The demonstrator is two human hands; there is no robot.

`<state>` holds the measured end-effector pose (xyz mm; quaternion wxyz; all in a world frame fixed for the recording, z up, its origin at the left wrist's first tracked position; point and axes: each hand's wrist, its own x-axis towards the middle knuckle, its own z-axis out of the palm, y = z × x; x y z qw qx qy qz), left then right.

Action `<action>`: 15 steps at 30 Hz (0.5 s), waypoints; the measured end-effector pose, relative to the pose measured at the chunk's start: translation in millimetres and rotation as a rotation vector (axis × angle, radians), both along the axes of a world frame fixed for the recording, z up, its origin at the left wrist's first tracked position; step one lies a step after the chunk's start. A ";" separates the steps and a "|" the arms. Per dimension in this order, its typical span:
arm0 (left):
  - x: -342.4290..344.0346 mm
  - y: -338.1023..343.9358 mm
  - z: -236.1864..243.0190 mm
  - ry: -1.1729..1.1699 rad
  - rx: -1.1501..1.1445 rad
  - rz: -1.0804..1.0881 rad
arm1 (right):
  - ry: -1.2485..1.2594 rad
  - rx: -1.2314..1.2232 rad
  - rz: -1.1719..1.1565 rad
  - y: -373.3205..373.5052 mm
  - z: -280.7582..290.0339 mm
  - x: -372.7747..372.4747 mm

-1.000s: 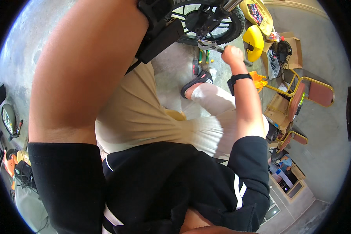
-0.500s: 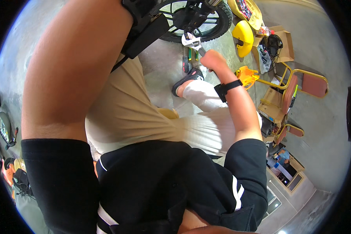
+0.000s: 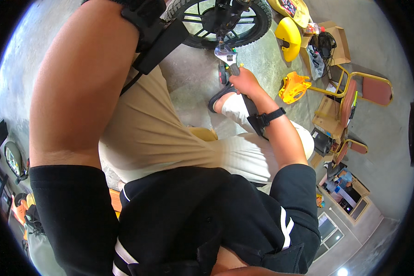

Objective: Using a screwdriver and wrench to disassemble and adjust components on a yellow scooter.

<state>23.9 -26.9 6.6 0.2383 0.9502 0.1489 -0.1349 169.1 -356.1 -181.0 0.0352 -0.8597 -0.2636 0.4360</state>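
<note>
My right hand (image 3: 246,82) is closed round the handle of an adjustable wrench (image 3: 227,56). The wrench's silver head points away from me and reaches the lower end of the fork, beside the hub of a black spoked wheel (image 3: 264,20). I cannot tell whether its jaws grip a nut there. My left arm (image 3: 85,87) stretches up past the picture's top edge, with a black strapped device (image 3: 158,43) near the wrist; the left hand is out of sight. Just beyond my right foot, a red-and-black tool handle (image 3: 223,74) lies on the floor, partly hidden.
Right of the wheel lie a yellow fender (image 3: 288,39) and an orange-yellow plastic part (image 3: 293,87). Behind them stands an open cardboard box (image 3: 339,43) holding cables and a bag. Brown chairs (image 3: 377,89) with gold frames are farther right.
My right hand has drawn slightly down and left, and the wrench now stands more upright in the picture. The whole view has shifted a little.
</note>
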 end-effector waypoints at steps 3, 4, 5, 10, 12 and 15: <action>4.1 3.4 -1.0 0.028 -0.017 -0.052 | -0.013 0.031 0.028 1.2 -5.1 -1.2; 4.6 6.0 -1.6 0.040 -0.021 -0.075 | 0.004 0.030 0.001 1.8 -6.7 -2.5; 4.6 8.4 -2.9 0.051 -0.002 -0.073 | 0.024 0.026 -0.029 2.1 -7.9 -3.5; 1.9 11.4 -17.5 -0.016 0.102 0.019 | 0.019 0.117 -0.084 -4.6 -14.5 -6.0; 0.6 11.8 -19.9 -0.055 0.088 0.014 | -0.092 0.162 -0.002 -5.9 -20.7 -5.2; 4.7 4.2 -20.4 -0.069 0.085 -0.007 | -0.093 0.247 0.044 -4.4 -31.4 -3.9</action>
